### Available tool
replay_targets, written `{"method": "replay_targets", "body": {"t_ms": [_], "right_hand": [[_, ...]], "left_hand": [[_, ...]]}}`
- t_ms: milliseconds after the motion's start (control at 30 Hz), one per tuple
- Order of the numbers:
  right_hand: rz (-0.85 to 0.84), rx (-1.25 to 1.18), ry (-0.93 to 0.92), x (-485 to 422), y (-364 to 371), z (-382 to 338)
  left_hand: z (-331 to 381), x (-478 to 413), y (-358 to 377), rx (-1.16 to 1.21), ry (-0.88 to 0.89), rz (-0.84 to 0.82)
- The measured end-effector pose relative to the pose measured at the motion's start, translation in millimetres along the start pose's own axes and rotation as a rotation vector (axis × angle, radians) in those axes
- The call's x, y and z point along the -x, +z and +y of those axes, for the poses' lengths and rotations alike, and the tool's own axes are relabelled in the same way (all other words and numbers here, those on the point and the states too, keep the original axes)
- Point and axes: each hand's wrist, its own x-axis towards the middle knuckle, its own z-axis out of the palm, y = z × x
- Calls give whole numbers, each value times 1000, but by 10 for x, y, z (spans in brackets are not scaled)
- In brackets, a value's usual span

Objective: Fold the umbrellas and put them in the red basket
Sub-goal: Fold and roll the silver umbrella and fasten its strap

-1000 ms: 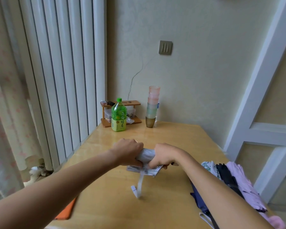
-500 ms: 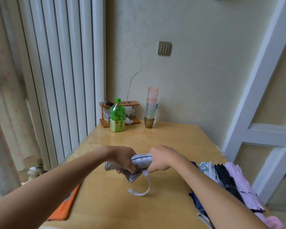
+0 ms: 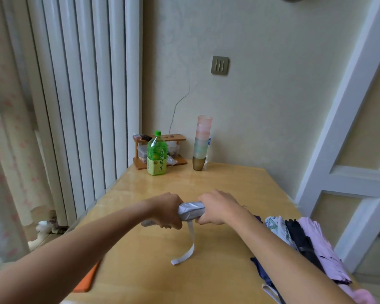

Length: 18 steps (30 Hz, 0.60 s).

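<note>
Since your left hand [image 3: 166,209] and right hand [image 3: 218,207] have rolled the silver umbrella [image 3: 191,212] tight, fingers [image 3: 173,224] gripping it, fasten the strap [image 3: 190,240].

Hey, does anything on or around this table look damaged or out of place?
A thin crack runs up the wall above the wooden rack. On the silver umbrella, gripped by the left hand and right hand, the strap dangles loose, not yet wrapped. Nothing looks spilled.
</note>
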Motion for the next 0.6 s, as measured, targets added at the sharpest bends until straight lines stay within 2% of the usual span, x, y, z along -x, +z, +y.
{"method": "replay_targets", "body": {"t_ms": [100, 200, 267, 367, 433, 600], "right_hand": [[-14, 13, -19, -4, -24, -13], [-88, -23, 4, 3, -17, 13], [-134, -78, 35, 3, -16, 42], [-219, -251, 78, -8, -19, 103], [-264, -342, 91, -8, -16, 143], [-266, -307, 74, -26, 24, 202]], "left_hand": [[-49, 25, -83, 138, 4, -167], [-21, 26, -88, 67, 33, -169], [6, 16, -36, -72, 57, -42], [21, -7, 110, -413, 80, 279], [27, -43, 228, -488, 77, 406], [18, -64, 320, -529, 63, 467]]}}
